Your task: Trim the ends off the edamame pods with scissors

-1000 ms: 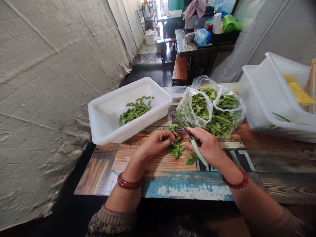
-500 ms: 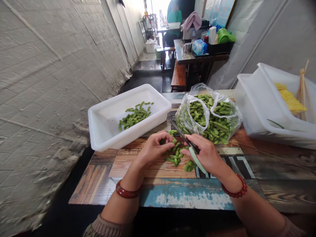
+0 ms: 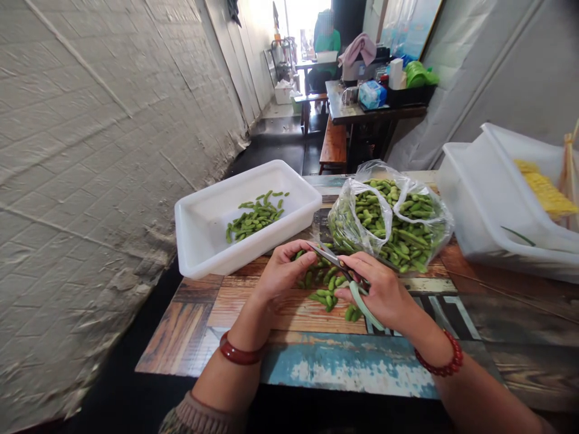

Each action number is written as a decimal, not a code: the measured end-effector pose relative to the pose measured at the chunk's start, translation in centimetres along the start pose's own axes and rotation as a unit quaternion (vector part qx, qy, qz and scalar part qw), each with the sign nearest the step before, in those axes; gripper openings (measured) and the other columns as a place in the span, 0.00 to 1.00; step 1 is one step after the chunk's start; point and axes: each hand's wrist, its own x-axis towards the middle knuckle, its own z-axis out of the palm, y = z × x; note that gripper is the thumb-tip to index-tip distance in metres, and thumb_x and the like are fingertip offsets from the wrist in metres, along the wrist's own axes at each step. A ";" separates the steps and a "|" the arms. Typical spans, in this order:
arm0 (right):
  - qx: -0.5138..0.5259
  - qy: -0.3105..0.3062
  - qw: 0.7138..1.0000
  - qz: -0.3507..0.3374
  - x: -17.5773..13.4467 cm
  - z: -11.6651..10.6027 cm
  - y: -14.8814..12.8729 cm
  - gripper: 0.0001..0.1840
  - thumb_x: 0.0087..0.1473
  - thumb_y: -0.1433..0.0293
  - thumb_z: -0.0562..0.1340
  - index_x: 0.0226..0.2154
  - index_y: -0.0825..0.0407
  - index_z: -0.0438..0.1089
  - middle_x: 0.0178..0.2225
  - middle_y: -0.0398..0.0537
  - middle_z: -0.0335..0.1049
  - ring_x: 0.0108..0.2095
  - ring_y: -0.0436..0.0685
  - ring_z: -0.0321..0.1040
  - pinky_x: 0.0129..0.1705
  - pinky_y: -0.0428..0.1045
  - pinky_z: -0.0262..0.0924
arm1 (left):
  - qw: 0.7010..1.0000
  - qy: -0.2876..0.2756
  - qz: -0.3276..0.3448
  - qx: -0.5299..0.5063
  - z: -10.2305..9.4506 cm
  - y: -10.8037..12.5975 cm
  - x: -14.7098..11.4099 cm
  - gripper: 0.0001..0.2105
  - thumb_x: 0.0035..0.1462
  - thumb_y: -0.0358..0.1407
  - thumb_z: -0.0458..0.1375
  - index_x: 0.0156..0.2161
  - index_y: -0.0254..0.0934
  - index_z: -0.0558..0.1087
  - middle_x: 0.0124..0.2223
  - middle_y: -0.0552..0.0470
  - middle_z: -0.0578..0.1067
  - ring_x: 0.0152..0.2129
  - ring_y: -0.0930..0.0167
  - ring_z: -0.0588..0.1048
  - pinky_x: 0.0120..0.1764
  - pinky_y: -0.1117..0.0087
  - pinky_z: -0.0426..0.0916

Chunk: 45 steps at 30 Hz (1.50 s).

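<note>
My right hand [image 3: 382,292] is wrapped round a pair of scissors [image 3: 329,255] with pale green handles. Their blades point left and reach the fingertips of my left hand [image 3: 283,271]. Thumb and fingers of that hand are pinched on a green edamame pod [image 3: 299,255], mostly hidden by them. Loose edamame pods [image 3: 326,298] lie on the tabletop below and between both hands. Behind my right hand stands a clear plastic bag [image 3: 346,226] full of pods. To the left, a white plastic tub [image 3: 192,265] holds a small heap of pods [image 3: 256,220].
White plastic bins [image 3: 470,205] stand at the right, with a yellow packet [image 3: 545,190] and sticks inside. The patchwork wooden table [image 3: 176,325] has its front edge near me. A wall [image 3: 81,181] runs along the left. Farther back are a bench [image 3: 333,144], another table [image 3: 337,108] and a seated person [image 3: 326,42].
The scissor blades have swung to my left fingertips and show more plainly. My left hand has turned slightly. The whole view has shifted a little, so things sit farther right and lower.
</note>
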 end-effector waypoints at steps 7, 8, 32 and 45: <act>0.000 -0.012 1.000 0.007 0.1 -0.2 -0.5 0.26 0.51 0.72 0.68 0.53 0.49 0.66 0.43 0.48 0.69 0.33 0.54 0.69 0.37 0.50 0.67 | 1.000 0.014 0.025 -0.012 0.0 -0.2 0.0 0.12 0.45 0.40 0.71 0.32 0.35 0.77 0.29 0.54 0.75 0.24 0.76 0.68 0.29 0.74 0.63; 0.001 -0.013 1.000 0.008 0.1 -0.2 -0.5 0.26 0.51 0.72 0.68 0.53 0.49 0.66 0.43 0.48 0.70 0.33 0.54 0.69 0.37 0.50 0.67 | 0.999 0.018 0.035 -0.006 0.0 -0.3 0.0 0.12 0.44 0.40 0.71 0.32 0.36 0.78 0.30 0.54 0.75 0.26 0.75 0.70 0.32 0.74 0.65; -0.019 -0.009 0.999 -0.039 0.2 -0.3 -0.2 0.23 0.56 0.70 0.65 0.55 0.48 0.66 0.43 0.51 0.72 0.41 0.58 0.73 0.43 0.52 0.70 | 0.986 -0.005 0.100 0.137 -0.3 0.1 0.2 0.08 0.49 0.39 0.67 0.28 0.35 0.78 0.31 0.51 0.75 0.30 0.69 0.71 0.37 0.70 0.65; -0.003 0.084 0.996 -0.033 0.2 0.2 1.0 0.21 0.56 0.63 0.66 0.51 0.52 0.69 0.39 0.52 0.74 0.39 0.59 0.73 0.42 0.52 0.70 | 0.995 0.044 -0.023 -0.091 -0.7 0.1 0.8 0.15 0.50 0.38 0.65 0.43 0.37 0.71 0.24 0.59 0.68 0.15 0.81 0.61 0.16 0.81 0.51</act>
